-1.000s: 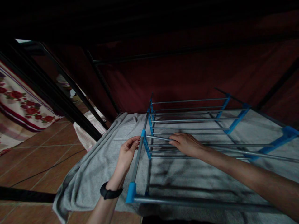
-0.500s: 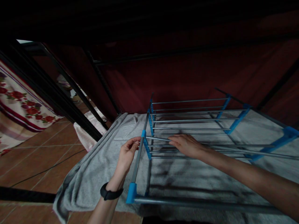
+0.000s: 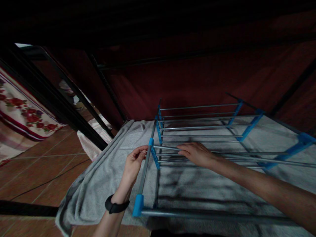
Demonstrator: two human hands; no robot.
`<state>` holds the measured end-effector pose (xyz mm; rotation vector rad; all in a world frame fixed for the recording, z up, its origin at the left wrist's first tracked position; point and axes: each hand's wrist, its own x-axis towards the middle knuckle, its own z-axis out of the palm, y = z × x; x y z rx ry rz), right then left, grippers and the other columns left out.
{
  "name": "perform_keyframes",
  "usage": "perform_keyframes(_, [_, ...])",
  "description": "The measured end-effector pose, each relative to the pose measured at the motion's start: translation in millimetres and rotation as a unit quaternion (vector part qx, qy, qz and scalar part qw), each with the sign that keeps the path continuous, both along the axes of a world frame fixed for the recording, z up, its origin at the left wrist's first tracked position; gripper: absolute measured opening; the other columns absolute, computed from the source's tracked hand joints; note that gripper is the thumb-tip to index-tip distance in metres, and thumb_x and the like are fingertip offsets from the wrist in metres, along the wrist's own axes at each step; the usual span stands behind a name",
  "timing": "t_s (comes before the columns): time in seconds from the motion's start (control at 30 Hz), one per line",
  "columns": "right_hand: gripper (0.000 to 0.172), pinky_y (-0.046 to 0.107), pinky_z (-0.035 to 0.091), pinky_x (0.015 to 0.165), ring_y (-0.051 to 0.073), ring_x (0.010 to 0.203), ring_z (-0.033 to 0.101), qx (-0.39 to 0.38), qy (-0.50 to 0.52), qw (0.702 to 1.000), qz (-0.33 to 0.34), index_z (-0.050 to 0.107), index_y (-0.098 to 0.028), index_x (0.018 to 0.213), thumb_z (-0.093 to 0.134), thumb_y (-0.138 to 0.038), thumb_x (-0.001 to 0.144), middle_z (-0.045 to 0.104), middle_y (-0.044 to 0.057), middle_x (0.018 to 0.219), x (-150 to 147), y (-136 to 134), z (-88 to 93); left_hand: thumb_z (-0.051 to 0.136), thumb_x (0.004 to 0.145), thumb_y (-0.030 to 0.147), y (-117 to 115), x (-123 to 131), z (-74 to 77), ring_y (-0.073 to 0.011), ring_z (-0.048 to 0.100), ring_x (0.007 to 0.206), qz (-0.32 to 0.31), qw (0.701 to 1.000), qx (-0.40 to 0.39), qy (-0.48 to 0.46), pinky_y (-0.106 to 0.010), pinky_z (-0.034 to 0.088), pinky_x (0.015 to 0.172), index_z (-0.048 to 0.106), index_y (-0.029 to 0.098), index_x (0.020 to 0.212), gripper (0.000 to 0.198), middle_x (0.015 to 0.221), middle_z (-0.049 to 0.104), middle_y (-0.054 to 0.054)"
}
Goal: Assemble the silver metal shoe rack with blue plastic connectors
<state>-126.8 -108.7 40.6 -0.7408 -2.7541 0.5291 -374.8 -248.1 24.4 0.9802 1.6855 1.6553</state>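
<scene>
A metal rack (image 3: 202, 135) of thin grey rods and blue plastic joints lies on a grey towel (image 3: 103, 184). My left hand (image 3: 133, 163), a black band on its wrist, pinches the grey upright rod (image 3: 145, 171) on the rack's left side, just below a blue connector (image 3: 151, 142). My right hand (image 3: 196, 153) reaches in from the right and closes over a loose thin rod (image 3: 168, 147) whose end points at that blue connector. A second blue joint (image 3: 138, 204) sits at the near corner.
The towel covers a low surface above a red tiled floor (image 3: 37, 164). A floral cloth (image 3: 22, 112) lies at the left behind black bars (image 3: 61, 108). A dark red curtain (image 3: 185, 75) hangs behind the rack.
Hardly anything differs. My right hand and its rod have shifted slightly toward the left blue connector; my left hand keeps its hold on the upright rod.
</scene>
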Motion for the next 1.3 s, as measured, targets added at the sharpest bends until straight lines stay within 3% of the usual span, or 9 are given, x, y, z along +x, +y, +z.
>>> perform_keyframes(0.2, [0.033, 0.035, 0.049, 0.096, 0.023, 0.114, 0.062, 0.009, -0.005, 1.000, -0.003, 0.067, -0.028, 0.122, 0.043, -0.034, 0.100, 0.065, 0.002, 0.128, 1.4, 0.8, -0.4, 0.071, 0.075, 0.039, 0.7, -3.0, -5.9, -0.0140, 0.059, 0.071, 0.000, 1.000, 0.000, 0.028, -0.024, 0.045, 0.066, 0.073, 0.017, 0.098, 0.033, 0.082, 0.071, -0.003])
perform_keyframes(0.4, [0.034, 0.037, 0.049, 0.095, 0.024, 0.112, 0.062, 0.020, -0.009, 1.000, 0.008, 0.066, -0.027, 0.123, 0.042, -0.034, 0.100, 0.064, 0.003, 0.128, 1.9, -0.7, -0.7, 0.065, 0.079, 0.037, 2.7, -8.6, -14.6, -0.0207, 0.065, 0.093, 0.003, 0.988, 0.021, 0.150, -0.031, 0.049, 0.082, 0.073, 0.018, 0.097, 0.027, 0.099, 0.072, -0.007])
perform_keyframes(0.53, [0.034, 0.038, 0.050, 0.093, 0.025, 0.112, 0.062, 0.024, -0.025, 0.999, 0.001, 0.066, -0.025, 0.122, 0.040, -0.032, 0.101, 0.065, 0.004, 0.126, 2.3, -2.6, 1.8, 0.061, 0.082, 0.037, 2.6, -10.0, -14.6, -0.0220, 0.065, 0.093, 0.007, 0.979, 0.017, 0.201, -0.033, 0.049, 0.081, 0.072, 0.019, 0.097, 0.026, 0.099, 0.071, -0.008])
perform_keyframes(0.83, [0.037, 0.036, 0.051, 0.082, 0.026, 0.097, 0.067, 0.028, -0.052, 0.998, -0.019, 0.062, -0.021, 0.123, 0.034, -0.034, 0.103, 0.069, 0.008, 0.114, 3.0, -5.3, 6.3, 0.060, 0.083, 0.036, -0.3, -7.4, -3.0, -0.0191, 0.064, 0.088, 0.015, 0.975, 0.021, 0.220, -0.030, 0.051, 0.074, 0.071, 0.019, 0.098, 0.025, 0.100, 0.068, -0.007])
perform_keyframes(1.13, [0.034, 0.035, 0.051, 0.087, 0.024, 0.105, 0.065, 0.054, -0.010, 0.998, -0.017, 0.064, -0.023, 0.120, 0.037, -0.034, 0.102, 0.067, 0.007, 0.121, 5.6, -4.0, 20.3, 0.062, 0.082, 0.038, -1.5, -11.5, 0.1, -0.0191, 0.067, 0.083, 0.022, 0.982, 0.022, 0.186, -0.031, 0.053, 0.072, 0.070, 0.018, 0.102, 0.029, 0.101, 0.068, -0.007])
perform_keyframes(1.3, [0.034, 0.036, 0.050, 0.092, 0.023, 0.108, 0.064, 0.064, 0.038, 0.997, -0.017, 0.063, -0.025, 0.124, 0.040, -0.034, 0.101, 0.066, 0.005, 0.123, 9.0, -0.5, 26.1, 0.063, 0.085, 0.042, -10.2, -3.3, 23.2, -0.0193, 0.066, 0.087, 0.054, 0.986, 0.069, 0.144, -0.030, 0.054, 0.071, 0.068, 0.019, 0.106, 0.032, 0.110, 0.068, -0.008])
